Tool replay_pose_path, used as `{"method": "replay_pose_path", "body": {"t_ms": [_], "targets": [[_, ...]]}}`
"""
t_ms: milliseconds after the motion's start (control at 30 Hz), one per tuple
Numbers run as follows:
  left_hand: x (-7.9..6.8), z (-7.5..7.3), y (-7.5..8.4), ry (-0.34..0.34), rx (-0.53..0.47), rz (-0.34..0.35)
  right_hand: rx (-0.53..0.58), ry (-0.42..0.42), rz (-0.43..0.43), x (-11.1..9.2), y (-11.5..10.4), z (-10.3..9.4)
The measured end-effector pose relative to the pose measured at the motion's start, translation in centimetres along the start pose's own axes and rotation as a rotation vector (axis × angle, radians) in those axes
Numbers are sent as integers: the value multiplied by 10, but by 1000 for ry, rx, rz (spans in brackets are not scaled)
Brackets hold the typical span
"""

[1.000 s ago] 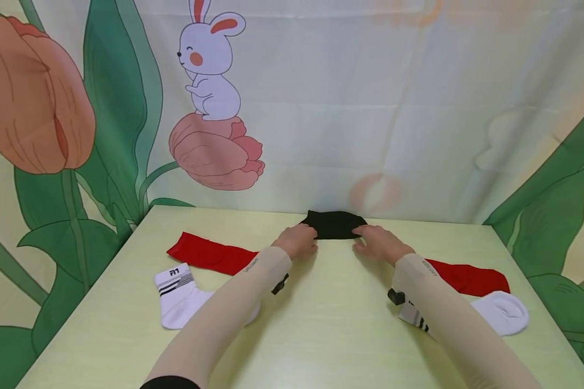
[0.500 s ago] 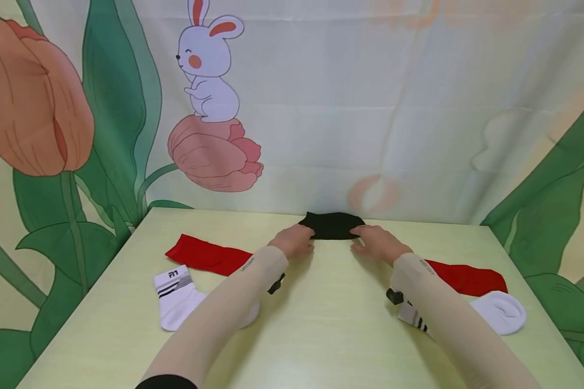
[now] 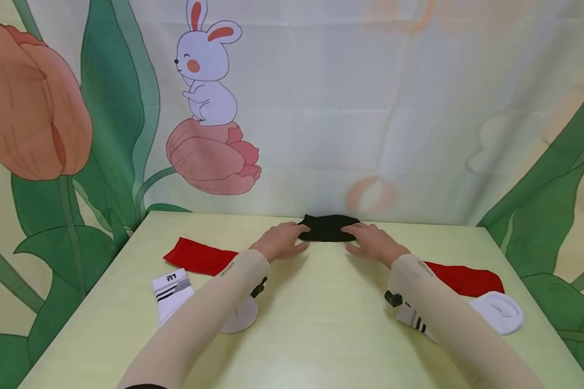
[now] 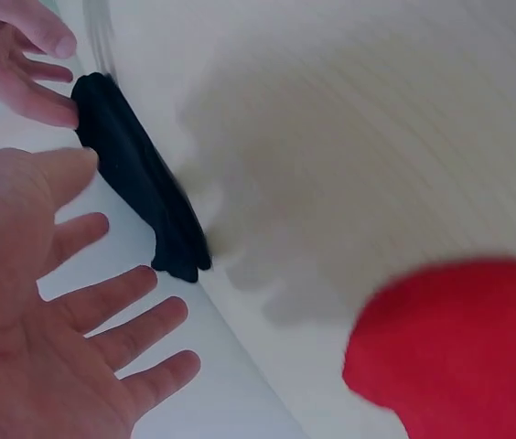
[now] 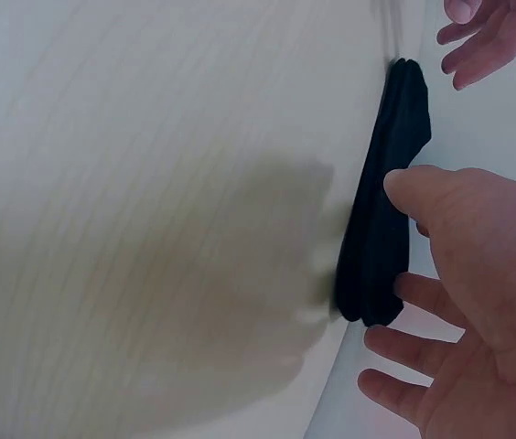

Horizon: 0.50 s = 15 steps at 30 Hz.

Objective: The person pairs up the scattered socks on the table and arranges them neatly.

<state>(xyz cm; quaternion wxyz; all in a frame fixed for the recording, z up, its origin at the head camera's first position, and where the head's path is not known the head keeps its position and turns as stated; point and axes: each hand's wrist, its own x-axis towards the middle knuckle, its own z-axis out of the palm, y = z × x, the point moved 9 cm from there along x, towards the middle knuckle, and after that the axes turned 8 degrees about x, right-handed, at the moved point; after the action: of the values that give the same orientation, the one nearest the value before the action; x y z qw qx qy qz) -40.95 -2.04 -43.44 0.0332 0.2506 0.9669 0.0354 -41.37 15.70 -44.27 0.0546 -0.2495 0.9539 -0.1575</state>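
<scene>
A black sock (image 3: 327,228) lies flat at the table's far edge, in front of the printed curtain. At its left end is my left hand (image 3: 282,240); the left wrist view shows that hand's fingers spread and nothing between them, beside the black sock (image 4: 134,165). My right hand (image 3: 373,241) is at the sock's right end, its fingertips overlapping the cloth. In the right wrist view the right hand (image 5: 478,283) has thumb and fingers extended along the sock (image 5: 386,201), not curled round it.
A red sock (image 3: 199,256) and a white striped sock (image 3: 172,292) lie on the table's left, partly behind my left forearm. Another red sock (image 3: 467,278) and white sock (image 3: 498,312) lie at the right, partly under the right forearm. A curtain (image 3: 311,108) hangs behind the table (image 3: 321,313).
My left hand has drawn back left from the sock and its fingers have spread. The right hand has shifted slightly left over the sock, which lies in about the same place.
</scene>
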Motion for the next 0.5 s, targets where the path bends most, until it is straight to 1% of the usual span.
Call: {"method": "replay_pose_path", "body": {"t_ms": [200,400,500], "targets": [[-15,-13,-10,69,15,10,1,26,-26,-5,-11,-4],[-30,-24,-23,116,25,6,11,54,-79,-8,-32,-12],[-39,-30,-30,143,25,-1,24,54,-89,-8,-41,-13]]}}
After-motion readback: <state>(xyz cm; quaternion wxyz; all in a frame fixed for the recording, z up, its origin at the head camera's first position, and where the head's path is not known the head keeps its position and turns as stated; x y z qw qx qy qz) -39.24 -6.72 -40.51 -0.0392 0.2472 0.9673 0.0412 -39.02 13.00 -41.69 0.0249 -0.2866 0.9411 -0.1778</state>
